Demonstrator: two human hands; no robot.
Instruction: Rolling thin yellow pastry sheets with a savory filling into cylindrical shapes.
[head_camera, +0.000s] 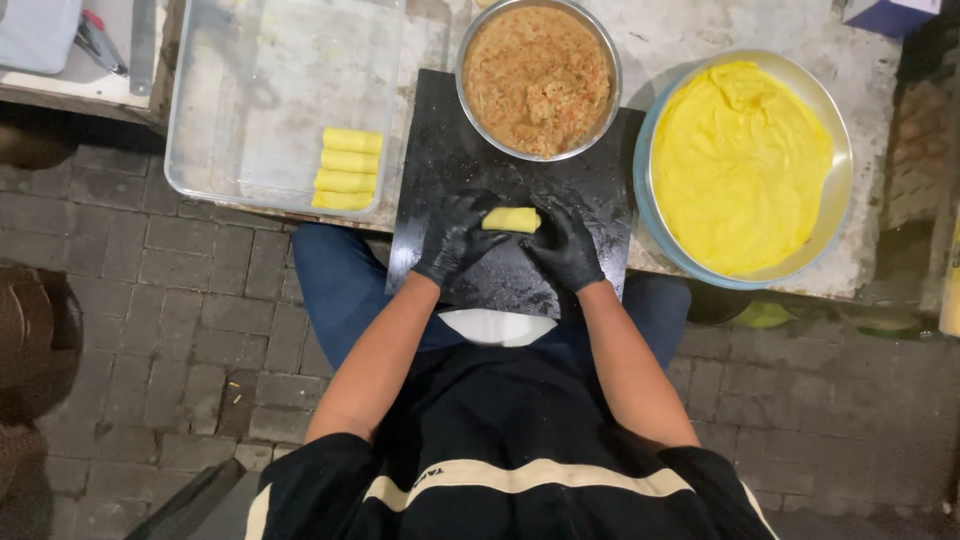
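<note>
Black-sleeved forearms lead up to two black-gloved hands: left hand (455, 240) and right hand (563, 245) both have fingers (478, 215) curled onto a small yellow roll (511, 219), gripping it from either end on the black board (450, 160) at the tabletop (690, 35) edge. Just beyond the board: steel bowl of minced filling (538, 78). Right: round pan of yellow wrappers (742, 165); left: clear tray (250, 90) with four finished rolls (347, 169).
</note>
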